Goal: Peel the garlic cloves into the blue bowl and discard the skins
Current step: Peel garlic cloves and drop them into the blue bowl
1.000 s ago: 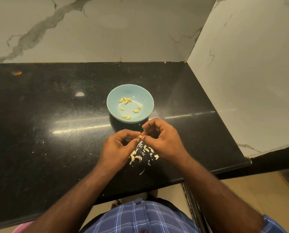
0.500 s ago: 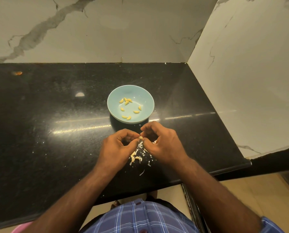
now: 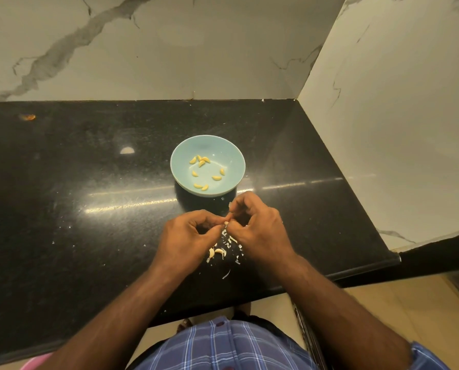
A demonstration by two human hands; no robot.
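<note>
A garlic clove, small and pale, sits between the two hands just above the black stone surface, near its front edge and on the near side of the blue bowl. The left hand has its fingers curled in, thumb and forefinger tips meeting on the clove in a tight pinching grip. The right hand is likewise curled, its fingertips closed against the same clove from the other side; whether it pinches the clove itself or a flap of skin is too small to tell. The bowl holds nine or so peeled yellowish cloves scattered over its bottom. Beneath and just behind the hands lies a litter of white garlic skins on the surface, with a couple of pale unpeeled cloves among them and one thin sliver a little nearer the edge.
</note>
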